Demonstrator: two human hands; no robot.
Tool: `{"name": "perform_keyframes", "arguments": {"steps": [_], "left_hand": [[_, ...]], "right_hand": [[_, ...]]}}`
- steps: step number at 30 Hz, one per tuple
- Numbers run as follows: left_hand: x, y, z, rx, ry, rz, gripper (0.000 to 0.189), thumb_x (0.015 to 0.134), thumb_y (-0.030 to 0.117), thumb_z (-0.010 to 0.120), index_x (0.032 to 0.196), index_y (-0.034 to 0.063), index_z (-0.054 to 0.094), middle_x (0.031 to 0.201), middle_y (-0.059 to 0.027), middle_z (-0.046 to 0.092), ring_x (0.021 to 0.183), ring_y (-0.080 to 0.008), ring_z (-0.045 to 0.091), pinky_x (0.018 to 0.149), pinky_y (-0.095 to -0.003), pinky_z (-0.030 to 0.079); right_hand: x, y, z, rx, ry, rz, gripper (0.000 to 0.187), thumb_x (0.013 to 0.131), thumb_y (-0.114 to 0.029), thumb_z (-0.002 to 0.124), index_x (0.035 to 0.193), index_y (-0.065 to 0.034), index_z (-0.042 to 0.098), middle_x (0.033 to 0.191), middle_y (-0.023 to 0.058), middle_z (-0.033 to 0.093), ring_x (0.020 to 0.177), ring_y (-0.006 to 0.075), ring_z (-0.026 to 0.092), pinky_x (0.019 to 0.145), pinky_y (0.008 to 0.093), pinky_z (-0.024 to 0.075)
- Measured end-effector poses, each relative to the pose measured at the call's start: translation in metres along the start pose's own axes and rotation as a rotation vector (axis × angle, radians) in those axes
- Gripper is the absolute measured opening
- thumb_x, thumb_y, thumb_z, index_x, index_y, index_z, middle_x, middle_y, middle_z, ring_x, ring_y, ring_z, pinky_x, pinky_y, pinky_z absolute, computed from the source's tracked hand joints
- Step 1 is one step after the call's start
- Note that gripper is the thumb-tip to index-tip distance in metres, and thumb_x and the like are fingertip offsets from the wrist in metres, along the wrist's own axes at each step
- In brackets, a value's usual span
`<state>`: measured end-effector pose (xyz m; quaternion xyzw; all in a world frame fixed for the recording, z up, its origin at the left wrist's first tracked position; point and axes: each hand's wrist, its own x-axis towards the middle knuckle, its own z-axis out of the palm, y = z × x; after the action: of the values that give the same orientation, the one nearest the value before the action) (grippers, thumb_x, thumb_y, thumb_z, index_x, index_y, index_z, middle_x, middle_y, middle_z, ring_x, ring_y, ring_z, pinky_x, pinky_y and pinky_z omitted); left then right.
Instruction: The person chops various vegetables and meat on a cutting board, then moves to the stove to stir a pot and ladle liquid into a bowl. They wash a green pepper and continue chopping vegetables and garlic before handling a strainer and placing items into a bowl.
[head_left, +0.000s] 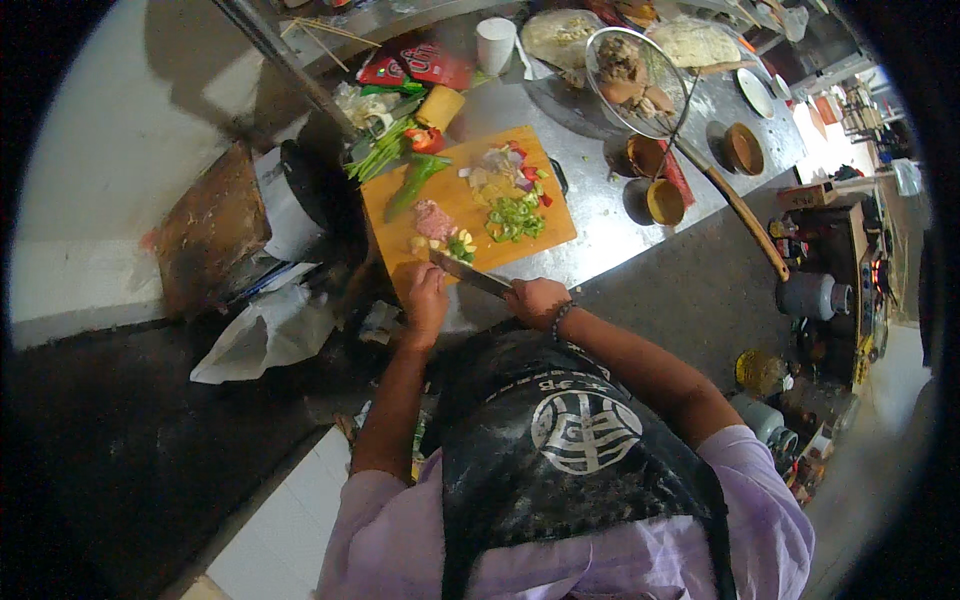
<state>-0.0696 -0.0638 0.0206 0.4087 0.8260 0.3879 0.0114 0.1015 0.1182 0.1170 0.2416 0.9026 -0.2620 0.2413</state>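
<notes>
My right hand (537, 301) is closed on the handle of a kitchen knife (476, 277), whose blade reaches left over the near edge of a wooden cutting board (555, 217). At the blade's tip is my left hand (428, 292), fingers bent; whether they pinch anything is hidden. Just beyond the blade lie small pale and green chopped pieces (461, 246) and a mound of minced meat (433, 220). Sliced green pepper (515, 219) and a pile of chopped pale, purple and red pieces (501, 171) sit farther right. A whole green pepper (414, 184) lies at the board's left.
Green stalks (381, 154), a cut red pepper (425, 140) and red packets (435, 66) lie past the board. A long-handled wire strainer (637, 84) holding meat is at the back right, with small brown bowls (665, 202) nearby. A white cup (495, 45) stands behind.
</notes>
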Motion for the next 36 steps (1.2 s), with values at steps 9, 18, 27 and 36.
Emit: {"name": "perform_keyframes", "arguments": {"steps": [9, 18, 27, 36], "left_hand": [[0.012, 0.004, 0.0, -0.037, 0.144, -0.104, 0.009, 0.091, 0.001, 0.064, 0.099, 0.0013, 0.069, 0.101, -0.0164, 0.069, 0.087, -0.035, 0.068, 0.078, -0.0418, 0.055], [0.053, 0.044, -0.053, -0.242, -0.024, -0.116, 0.013, 0.087, 0.012, 0.072, 0.098, 0.0054, 0.077, 0.103, -0.0119, 0.07, 0.092, -0.0267, 0.068, 0.082, -0.0365, 0.055], [0.07, 0.027, -0.032, -0.103, -0.293, 0.133, 0.013, 0.089, 0.014, 0.068, 0.095, 0.0054, 0.076, 0.1, -0.0093, 0.071, 0.098, -0.0309, 0.066, 0.086, -0.0399, 0.054], [0.069, 0.03, -0.025, 0.023, -0.1, -0.222, 0.016, 0.092, 0.012, 0.066, 0.101, 0.0005, 0.072, 0.104, -0.0161, 0.068, 0.096, -0.0357, 0.066, 0.085, -0.04, 0.053]], "right_hand": [[-0.022, 0.014, -0.012, -0.002, 0.29, -0.145, 0.024, 0.098, -0.033, 0.056, 0.102, -0.0116, 0.065, 0.086, 0.0151, 0.072, 0.08, 0.0379, 0.071, 0.068, 0.051, 0.0558], [-0.043, 0.023, -0.037, -0.231, 0.463, -0.301, 0.025, 0.089, -0.019, 0.06, 0.11, -0.0067, 0.061, 0.09, 0.0107, 0.066, 0.085, 0.0301, 0.069, 0.072, 0.0438, 0.0558], [-0.058, 0.029, -0.042, -0.277, 0.583, -0.316, 0.029, 0.088, -0.02, 0.059, 0.115, -0.008, 0.061, 0.088, 0.0079, 0.064, 0.084, 0.0281, 0.068, 0.071, 0.0431, 0.0555], [-0.089, 0.095, -0.029, 0.241, 0.715, 0.32, 0.038, 0.087, -0.028, 0.071, 0.123, -0.0201, 0.061, 0.097, 0.0103, 0.067, 0.089, 0.0334, 0.069, 0.071, 0.0469, 0.0556]]}}
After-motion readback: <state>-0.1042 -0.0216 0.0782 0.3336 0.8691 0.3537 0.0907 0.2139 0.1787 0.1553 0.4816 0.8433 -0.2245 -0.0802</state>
